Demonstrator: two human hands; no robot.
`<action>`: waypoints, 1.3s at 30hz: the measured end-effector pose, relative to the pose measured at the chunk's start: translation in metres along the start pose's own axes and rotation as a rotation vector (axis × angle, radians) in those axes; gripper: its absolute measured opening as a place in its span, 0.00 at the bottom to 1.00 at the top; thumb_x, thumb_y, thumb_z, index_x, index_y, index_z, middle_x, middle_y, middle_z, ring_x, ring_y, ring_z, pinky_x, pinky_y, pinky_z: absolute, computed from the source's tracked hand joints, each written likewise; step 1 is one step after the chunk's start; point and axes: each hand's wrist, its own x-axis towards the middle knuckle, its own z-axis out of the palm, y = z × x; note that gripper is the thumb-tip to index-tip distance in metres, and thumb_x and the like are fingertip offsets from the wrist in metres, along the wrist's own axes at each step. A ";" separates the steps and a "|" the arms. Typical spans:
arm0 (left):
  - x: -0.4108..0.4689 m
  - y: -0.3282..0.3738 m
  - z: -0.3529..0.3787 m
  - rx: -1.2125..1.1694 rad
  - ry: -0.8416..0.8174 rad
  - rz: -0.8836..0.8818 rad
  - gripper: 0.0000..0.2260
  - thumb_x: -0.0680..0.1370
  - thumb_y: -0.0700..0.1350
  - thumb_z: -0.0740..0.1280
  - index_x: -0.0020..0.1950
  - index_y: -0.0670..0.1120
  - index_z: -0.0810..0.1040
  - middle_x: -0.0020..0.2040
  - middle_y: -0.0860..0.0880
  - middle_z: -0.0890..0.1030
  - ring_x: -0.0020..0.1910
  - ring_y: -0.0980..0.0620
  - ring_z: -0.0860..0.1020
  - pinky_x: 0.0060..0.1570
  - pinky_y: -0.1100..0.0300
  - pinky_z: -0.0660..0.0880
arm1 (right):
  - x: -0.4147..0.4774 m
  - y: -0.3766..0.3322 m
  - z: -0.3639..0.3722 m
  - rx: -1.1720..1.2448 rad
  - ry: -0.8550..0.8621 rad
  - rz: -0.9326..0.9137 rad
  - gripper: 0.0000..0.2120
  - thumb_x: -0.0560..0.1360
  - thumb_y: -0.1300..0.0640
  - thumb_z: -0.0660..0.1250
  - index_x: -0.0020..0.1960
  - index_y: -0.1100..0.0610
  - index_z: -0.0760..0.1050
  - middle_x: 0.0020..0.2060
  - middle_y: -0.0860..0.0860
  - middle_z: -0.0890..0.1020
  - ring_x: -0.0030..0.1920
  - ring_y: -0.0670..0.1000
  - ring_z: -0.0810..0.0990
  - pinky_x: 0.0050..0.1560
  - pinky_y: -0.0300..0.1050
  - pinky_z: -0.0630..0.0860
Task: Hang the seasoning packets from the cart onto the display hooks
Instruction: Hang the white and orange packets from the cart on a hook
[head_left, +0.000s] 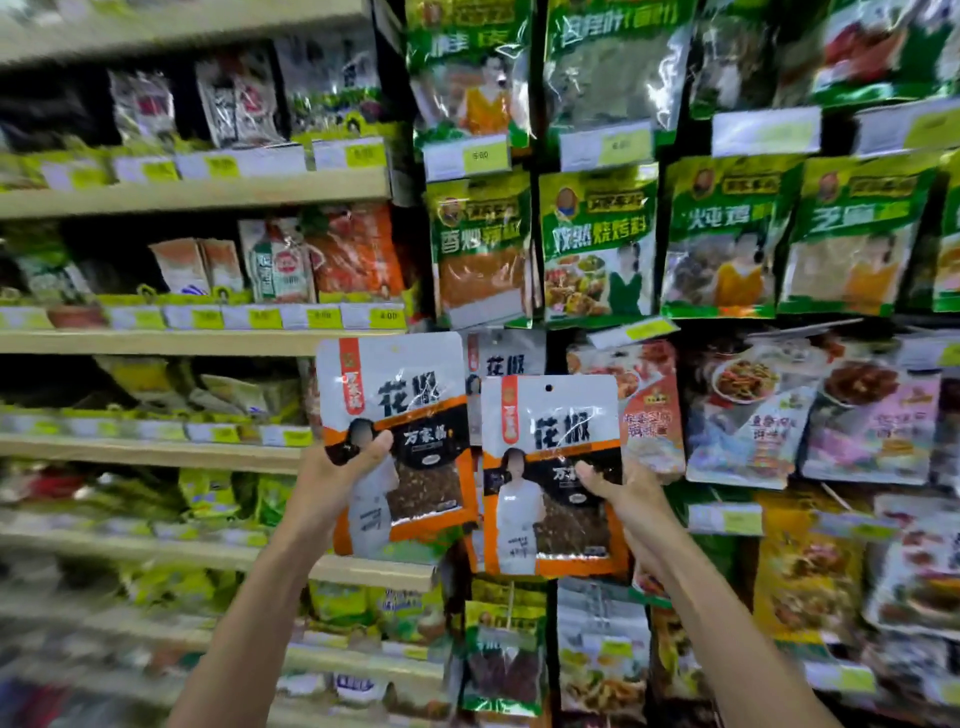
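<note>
Fingers (376, 446) of the left hand (337, 483) grip one packet (400, 395), the right hand (628, 499) a second packet (556, 415), both before the hanging rows (597, 244); gripped low, tops may flop, missing the hook

hands (340, 478) (628, 499): 2 | held pepper packets (400, 410) (556, 431): 2 — one apiece | matching hung packet (506, 358): 1

Cream shelves (197, 195) run in tiers down the left of a grocery aisle, their front edges lined with white-and-yellow price labels (363, 154) and stocked with bagged goods (353, 254) that blur toward the frame's edge. To the right, a dark display wall (538, 62) carries rows of hanging green pouches (597, 244) above pink and orange ones (872, 431). Bright, even light glints off the plastic.
</note>
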 end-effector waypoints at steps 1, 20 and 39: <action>0.005 -0.004 -0.005 0.023 0.004 -0.010 0.18 0.75 0.45 0.69 0.31 0.37 0.68 0.20 0.51 0.62 0.21 0.56 0.64 0.32 0.53 0.64 | 0.006 0.001 0.005 -0.013 -0.011 0.002 0.12 0.74 0.53 0.70 0.57 0.51 0.78 0.53 0.48 0.84 0.56 0.49 0.80 0.58 0.48 0.74; 0.099 -0.045 -0.016 -0.002 0.047 -0.004 0.08 0.69 0.51 0.72 0.44 0.48 0.79 0.41 0.48 0.80 0.42 0.54 0.78 0.45 0.53 0.73 | 0.146 0.024 0.059 -0.033 0.052 -0.049 0.23 0.76 0.57 0.69 0.69 0.60 0.70 0.65 0.54 0.76 0.67 0.54 0.72 0.66 0.50 0.69; 0.122 -0.073 -0.012 -0.101 -0.102 0.012 0.14 0.70 0.49 0.71 0.46 0.39 0.76 0.33 0.60 0.80 0.41 0.61 0.80 0.46 0.61 0.74 | 0.197 0.037 0.081 -0.111 0.252 0.091 0.27 0.77 0.57 0.68 0.72 0.62 0.65 0.69 0.57 0.71 0.69 0.59 0.69 0.66 0.51 0.68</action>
